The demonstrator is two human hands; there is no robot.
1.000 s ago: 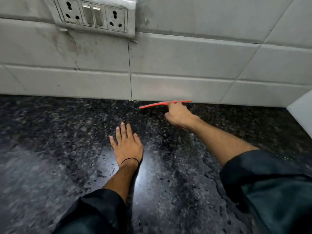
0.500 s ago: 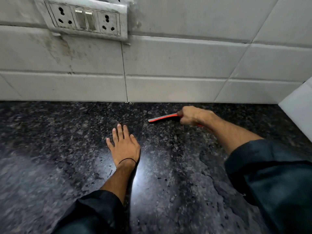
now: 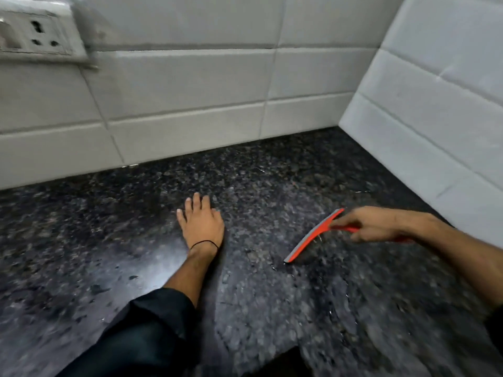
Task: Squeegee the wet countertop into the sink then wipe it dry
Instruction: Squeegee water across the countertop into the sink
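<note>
The dark speckled granite countertop (image 3: 272, 186) fills the lower half of the head view, with wet streaks and droplets. My right hand (image 3: 373, 227) is shut on the handle of a red squeegee (image 3: 313, 236). Its grey-edged blade runs diagonally and its lower end touches the counter. My left hand (image 3: 202, 223) lies flat on the counter, fingers together, palm down, a black band at the wrist. No sink shows in this view.
White tiled wall (image 3: 190, 91) runs along the back of the counter. A second tiled wall (image 3: 435, 118) closes the right side, forming a corner. A socket and switch plate (image 3: 38, 34) sits on the wall at upper left.
My right hand has pulled the squeegee away from the back wall, toward me and to the right, and the blade has turned diagonal. The view has swung right. My left hand stays flat.
</note>
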